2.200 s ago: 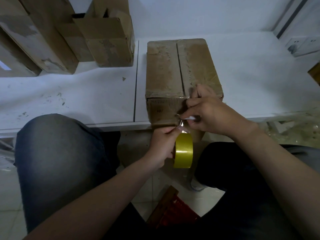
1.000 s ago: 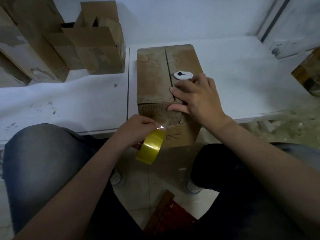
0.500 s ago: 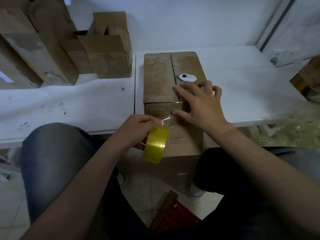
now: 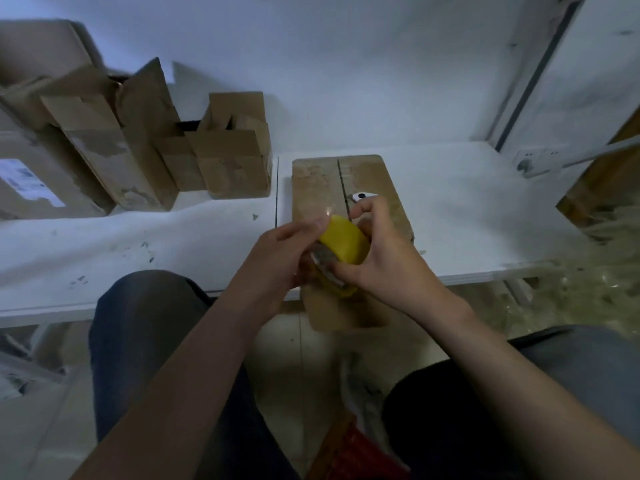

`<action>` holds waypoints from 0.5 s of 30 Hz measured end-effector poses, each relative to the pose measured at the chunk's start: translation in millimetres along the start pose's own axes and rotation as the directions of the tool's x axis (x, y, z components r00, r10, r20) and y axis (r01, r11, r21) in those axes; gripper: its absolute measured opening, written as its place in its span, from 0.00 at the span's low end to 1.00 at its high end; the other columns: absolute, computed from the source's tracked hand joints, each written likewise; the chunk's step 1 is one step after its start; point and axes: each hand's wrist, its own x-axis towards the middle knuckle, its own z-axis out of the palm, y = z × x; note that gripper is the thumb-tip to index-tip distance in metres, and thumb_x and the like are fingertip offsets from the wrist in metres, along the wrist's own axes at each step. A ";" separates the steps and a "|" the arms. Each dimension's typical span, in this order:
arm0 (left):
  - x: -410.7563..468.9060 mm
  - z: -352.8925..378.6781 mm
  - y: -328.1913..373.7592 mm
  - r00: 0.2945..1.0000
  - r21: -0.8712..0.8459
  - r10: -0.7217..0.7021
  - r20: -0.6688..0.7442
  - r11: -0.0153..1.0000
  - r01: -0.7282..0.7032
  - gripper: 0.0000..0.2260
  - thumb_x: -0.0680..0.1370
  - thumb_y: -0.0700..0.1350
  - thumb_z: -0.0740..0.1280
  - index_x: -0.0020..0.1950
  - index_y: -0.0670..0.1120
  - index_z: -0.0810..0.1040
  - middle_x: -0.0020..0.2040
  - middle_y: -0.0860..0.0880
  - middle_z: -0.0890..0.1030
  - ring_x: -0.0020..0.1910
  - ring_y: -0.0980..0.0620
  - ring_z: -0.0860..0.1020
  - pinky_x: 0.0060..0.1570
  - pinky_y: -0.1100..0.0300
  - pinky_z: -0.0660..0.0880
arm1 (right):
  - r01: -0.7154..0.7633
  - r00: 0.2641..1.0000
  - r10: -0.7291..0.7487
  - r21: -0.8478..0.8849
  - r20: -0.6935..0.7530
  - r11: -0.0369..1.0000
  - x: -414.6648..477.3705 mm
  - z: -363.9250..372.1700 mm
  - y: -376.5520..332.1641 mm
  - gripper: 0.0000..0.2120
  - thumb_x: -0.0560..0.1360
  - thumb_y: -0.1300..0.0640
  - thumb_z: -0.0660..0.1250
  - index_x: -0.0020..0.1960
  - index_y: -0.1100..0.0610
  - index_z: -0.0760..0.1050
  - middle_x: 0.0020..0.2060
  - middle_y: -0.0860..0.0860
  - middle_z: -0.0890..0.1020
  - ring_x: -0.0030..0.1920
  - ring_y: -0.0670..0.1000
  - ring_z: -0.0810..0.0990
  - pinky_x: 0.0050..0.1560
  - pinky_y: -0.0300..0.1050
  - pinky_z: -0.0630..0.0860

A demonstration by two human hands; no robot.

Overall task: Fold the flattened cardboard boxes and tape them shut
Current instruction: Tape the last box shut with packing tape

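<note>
The left hand point(image 4: 277, 261) is pinching the yellow tape roll point(image 4: 344, 245), the right hand point(image 4: 384, 268) is curling round it, over the box point(image 4: 311, 188) at the table point(image 4: 138, 237) edge. Seemingly they're freeing the tape end; next comes drawing a strip along the seam.

Forearms reaching forward, left hand point(image 4: 277, 259) and right hand point(image 4: 382, 263) together, both gripping tape roll point(image 4: 344, 244)

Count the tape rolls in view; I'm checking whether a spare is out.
1. The yellow tape roll is held by the left hand and right hand above the near end of the cardboard box. Others may be hidden.
</note>
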 end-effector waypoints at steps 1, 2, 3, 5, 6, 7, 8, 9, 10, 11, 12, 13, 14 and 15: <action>0.0 3.1 -0.4 0.999 0.019 0.013 -0.036 1.000 -0.012 0.15 0.78 0.57 0.69 0.61 0.52 0.82 0.54 0.48 0.84 0.51 0.51 0.82 0.38 0.61 0.80 | 0.028 1.000 -0.028 -0.015 0.005 0.999 1.1 -4.1 0.8 0.27 0.69 0.47 0.77 0.55 0.39 0.60 0.45 0.43 0.76 0.40 0.44 0.77 0.37 0.48 0.76; 0.3 7.2 -0.2 0.997 0.036 0.027 -0.079 0.999 -0.024 0.13 0.77 0.56 0.70 0.57 0.52 0.84 0.52 0.50 0.84 0.49 0.53 0.81 0.36 0.63 0.77 | 0.055 0.998 -0.054 -0.043 0.014 0.998 1.9 -8.9 1.4 0.25 0.69 0.48 0.77 0.55 0.40 0.63 0.45 0.43 0.77 0.40 0.44 0.77 0.37 0.47 0.75; 1.4 11.7 0.0 0.993 0.052 0.039 -0.113 0.998 -0.033 0.11 0.77 0.56 0.71 0.54 0.51 0.84 0.49 0.51 0.84 0.47 0.54 0.80 0.36 0.63 0.75 | 0.082 0.996 -0.080 -0.071 0.024 0.994 2.6 -14.0 2.2 0.23 0.70 0.49 0.77 0.54 0.41 0.65 0.46 0.43 0.77 0.40 0.43 0.76 0.36 0.46 0.74; 4.9 18.8 1.7 0.985 0.067 0.044 -0.166 0.997 -0.033 0.09 0.76 0.54 0.72 0.49 0.50 0.84 0.46 0.50 0.83 0.46 0.53 0.79 0.40 0.60 0.74 | 0.137 0.990 -0.129 -0.130 0.062 0.982 3.4 -25.4 2.9 0.21 0.70 0.50 0.76 0.54 0.42 0.68 0.44 0.40 0.76 0.41 0.41 0.75 0.35 0.44 0.70; 6.9 20.9 4.1 0.981 0.072 0.043 -0.192 0.997 -0.030 0.09 0.76 0.54 0.72 0.49 0.50 0.84 0.46 0.50 0.84 0.46 0.52 0.79 0.42 0.58 0.75 | 0.162 0.985 -0.147 -0.177 0.093 0.971 4.1 -31.5 3.6 0.21 0.69 0.51 0.76 0.54 0.41 0.68 0.44 0.38 0.75 0.41 0.38 0.74 0.35 0.41 0.68; 9.8 21.6 5.7 0.976 0.089 0.053 -0.213 0.995 -0.035 0.08 0.76 0.53 0.72 0.50 0.50 0.84 0.47 0.50 0.84 0.48 0.52 0.79 0.43 0.57 0.76 | 0.183 0.980 -0.158 -0.225 0.125 0.957 5.4 -37.3 5.4 0.21 0.69 0.51 0.76 0.55 0.41 0.69 0.43 0.35 0.74 0.42 0.36 0.73 0.36 0.39 0.66; 12.4 21.9 6.8 0.970 0.120 0.074 -0.230 0.992 -0.047 0.08 0.76 0.53 0.72 0.50 0.50 0.84 0.49 0.50 0.83 0.49 0.52 0.79 0.44 0.57 0.76 | 0.202 0.975 -0.169 -0.257 0.148 0.945 6.9 -42.7 8.0 0.21 0.69 0.51 0.76 0.55 0.40 0.69 0.43 0.35 0.74 0.42 0.37 0.72 0.37 0.39 0.67; 15.2 21.6 7.2 0.964 0.157 0.106 -0.243 0.985 -0.068 0.07 0.76 0.52 0.72 0.50 0.50 0.84 0.49 0.51 0.83 0.50 0.53 0.78 0.44 0.58 0.76 | 0.222 0.970 -0.184 -0.267 0.159 0.938 8.9 -48.2 10.3 0.20 0.69 0.51 0.75 0.55 0.40 0.70 0.45 0.35 0.75 0.43 0.39 0.73 0.39 0.42 0.70; 16.6 21.5 7.8 0.957 0.189 0.138 -0.257 0.978 -0.090 0.07 0.77 0.52 0.72 0.51 0.50 0.84 0.49 0.52 0.83 0.50 0.55 0.78 0.43 0.59 0.75 | 0.246 0.964 -0.209 -0.256 0.164 0.935 10.3 -53.4 12.5 0.20 0.68 0.51 0.75 0.55 0.40 0.71 0.48 0.37 0.77 0.43 0.40 0.72 0.42 0.44 0.72; 17.5 21.5 7.9 0.949 0.210 0.161 -0.269 0.972 -0.106 0.08 0.76 0.51 0.73 0.51 0.49 0.85 0.49 0.52 0.83 0.50 0.55 0.78 0.43 0.60 0.74 | 0.272 0.957 -0.238 -0.232 0.164 0.934 11.5 -58.1 14.2 0.20 0.69 0.51 0.75 0.56 0.40 0.72 0.51 0.38 0.77 0.46 0.41 0.73 0.45 0.43 0.74; 18.1 20.5 7.6 0.945 0.211 0.168 -0.281 0.971 -0.110 0.08 0.76 0.51 0.73 0.52 0.49 0.85 0.49 0.52 0.83 0.51 0.55 0.78 0.44 0.61 0.74 | 0.298 0.950 -0.268 -0.204 0.163 0.932 12.3 -62.7 15.9 0.20 0.69 0.52 0.76 0.56 0.40 0.73 0.53 0.39 0.78 0.48 0.40 0.73 0.48 0.40 0.74; 19.2 19.1 6.5 0.943 0.197 0.163 -0.291 0.974 -0.107 0.07 0.76 0.50 0.73 0.52 0.49 0.85 0.49 0.52 0.84 0.51 0.55 0.79 0.44 0.61 0.74 | 0.309 0.946 -0.283 -0.169 0.158 0.936 12.9 -67.2 17.5 0.20 0.70 0.51 0.77 0.57 0.41 0.73 0.55 0.41 0.78 0.51 0.41 0.75 0.49 0.38 0.74; 19.5 17.2 5.5 0.939 0.179 0.157 -0.306 0.978 -0.106 0.07 0.76 0.49 0.73 0.53 0.50 0.85 0.50 0.52 0.85 0.52 0.54 0.79 0.44 0.61 0.75 | 0.296 0.949 -0.279 -0.120 0.144 0.948 13.1 -71.2 19.1 0.22 0.70 0.50 0.78 0.58 0.41 0.71 0.56 0.44 0.78 0.53 0.44 0.76 0.50 0.40 0.75; 19.6 15.1 4.3 0.934 0.163 0.158 -0.322 0.980 -0.110 0.08 0.76 0.49 0.73 0.53 0.50 0.85 0.49 0.52 0.85 0.52 0.53 0.80 0.42 0.61 0.75 | 0.272 0.956 -0.263 -0.054 0.128 0.961 12.8 -75.1 20.8 0.23 0.69 0.49 0.78 0.58 0.41 0.69 0.54 0.45 0.78 0.53 0.47 0.78 0.49 0.45 0.77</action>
